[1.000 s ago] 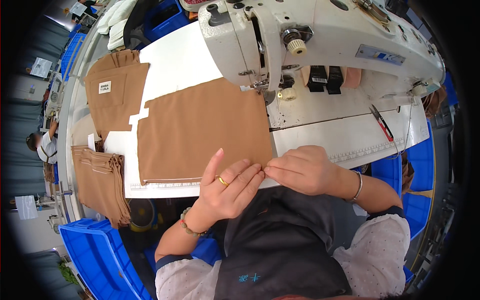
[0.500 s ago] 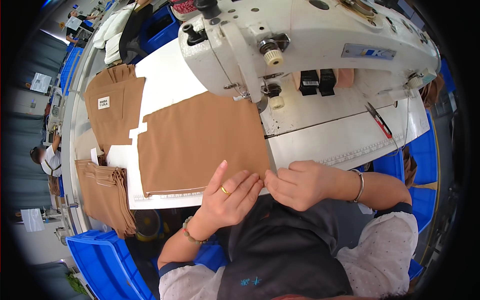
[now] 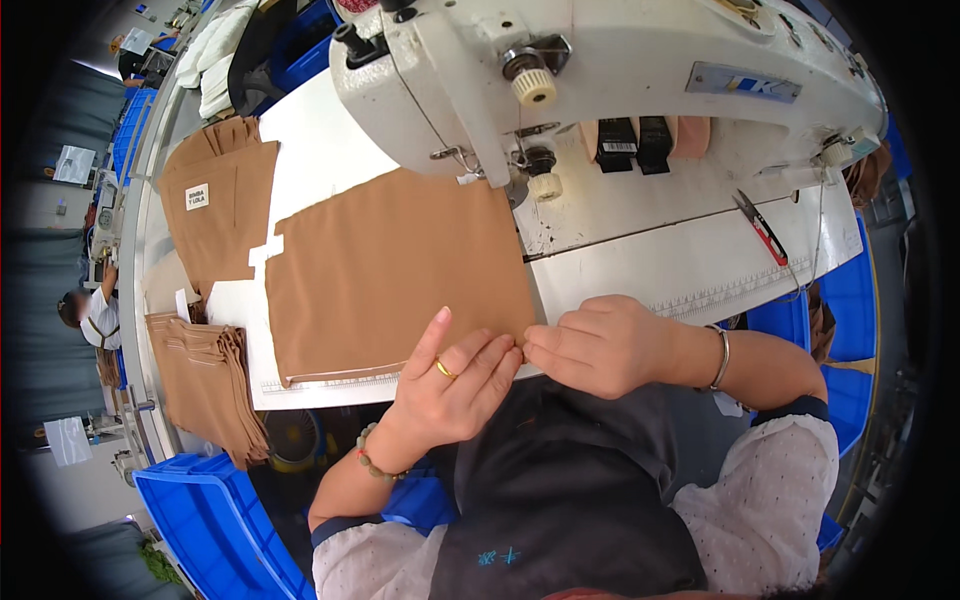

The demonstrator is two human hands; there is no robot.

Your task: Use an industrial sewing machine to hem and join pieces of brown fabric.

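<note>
Here, the left hand is resting grouped fingertips, any pinch hidden, on the cloth ahead, while the right hand is pinching the near corner, ideally keeping the edge evenly taut.

I read passage over the white tabletop, right of the brown cloth | red-handled snips sit along that lane | sewing machine blocks me above | folded stack crowds left
</note>
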